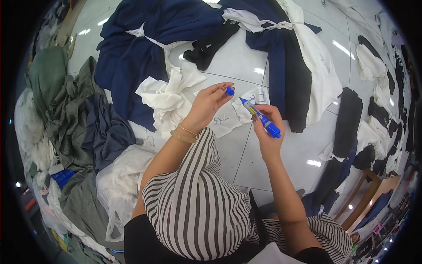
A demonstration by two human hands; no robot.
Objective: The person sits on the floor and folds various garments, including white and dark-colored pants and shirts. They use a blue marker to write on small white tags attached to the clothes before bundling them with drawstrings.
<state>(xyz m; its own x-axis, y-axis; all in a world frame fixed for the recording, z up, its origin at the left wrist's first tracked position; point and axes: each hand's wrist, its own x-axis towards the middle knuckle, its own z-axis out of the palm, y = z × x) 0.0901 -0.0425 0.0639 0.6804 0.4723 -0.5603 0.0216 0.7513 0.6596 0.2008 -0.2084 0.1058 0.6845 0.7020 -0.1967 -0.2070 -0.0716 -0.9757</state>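
While our left hand pinches the blue cap between its fingertips, our right hand has its fingers closed around the marker, bare tip angled toward that cap, the two just apart over the marked white cloth. We judge this the uncapped-pen stage, whether writing or recapping we can't tell; either way, the move calls for a steady tip, carefully aimed.

Floor, pale tile. Thereon: marked white pieces, below, between left grip and right grip; navy cloth bundle, beyond left grip; tied navy, black and white bundle, beyond right grip.
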